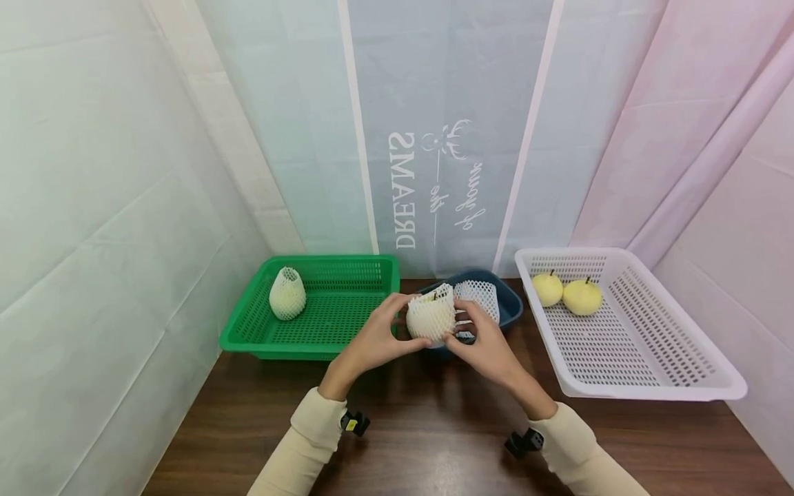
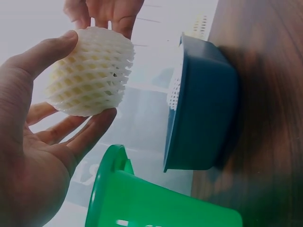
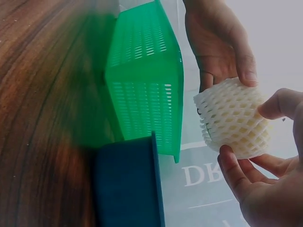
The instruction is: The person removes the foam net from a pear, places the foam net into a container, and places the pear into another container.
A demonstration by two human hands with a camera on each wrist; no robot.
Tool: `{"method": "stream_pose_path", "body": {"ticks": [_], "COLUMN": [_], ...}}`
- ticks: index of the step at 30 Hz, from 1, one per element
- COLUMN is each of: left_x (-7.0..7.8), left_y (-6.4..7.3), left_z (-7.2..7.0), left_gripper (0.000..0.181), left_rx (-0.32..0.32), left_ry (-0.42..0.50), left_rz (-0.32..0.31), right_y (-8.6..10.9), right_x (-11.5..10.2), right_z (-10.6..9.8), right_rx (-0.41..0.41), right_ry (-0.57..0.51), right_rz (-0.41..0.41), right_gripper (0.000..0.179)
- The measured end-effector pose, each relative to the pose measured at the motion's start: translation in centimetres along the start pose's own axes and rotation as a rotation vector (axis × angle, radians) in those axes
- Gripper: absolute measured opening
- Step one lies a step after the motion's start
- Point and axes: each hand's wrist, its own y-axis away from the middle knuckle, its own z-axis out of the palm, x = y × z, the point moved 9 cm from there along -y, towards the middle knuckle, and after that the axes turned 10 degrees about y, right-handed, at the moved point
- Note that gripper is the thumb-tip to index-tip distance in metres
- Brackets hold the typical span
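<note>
Both hands hold one pear [image 1: 432, 318] wrapped in a white foam net [image 2: 90, 71], raised above the front of a dark blue basin [image 1: 510, 303]. My left hand [image 1: 380, 335] grips it from the left, thumb on the near side and fingers curled beneath. From the other side my right hand [image 1: 485, 342] grips it, its thumb and fingertips pressed into the netting in the right wrist view. The pear's stem shows through the net's open top. More white foam nets [image 1: 479, 296] lie in the basin, partly hidden by the right hand.
At the left stands a green basket [image 1: 335, 313] with one net-wrapped pear [image 1: 288, 295] inside. A white basket [image 1: 645, 331] at the right holds two bare yellow pears [image 1: 582, 297]. Everything stands on a dark wooden table [image 1: 409, 441], with a printed curtain [image 1: 446, 83] behind.
</note>
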Motion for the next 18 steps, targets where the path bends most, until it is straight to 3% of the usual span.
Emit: {"method": "stream_pose_path", "body": {"ticks": [18], "left_x": [-0.1], "left_y": [1.3], "left_z": [1.3], "left_gripper": [0.078], "left_rx": [-0.001], "left_ry": [-0.015], "left_rz": [0.044], "right_y": [1.5], "right_x": [0.6], "right_z": [0.4], "right_rx": [-0.025], "right_ry": [0.029], "right_rz": [0.004], "right_gripper": [0.062]}}
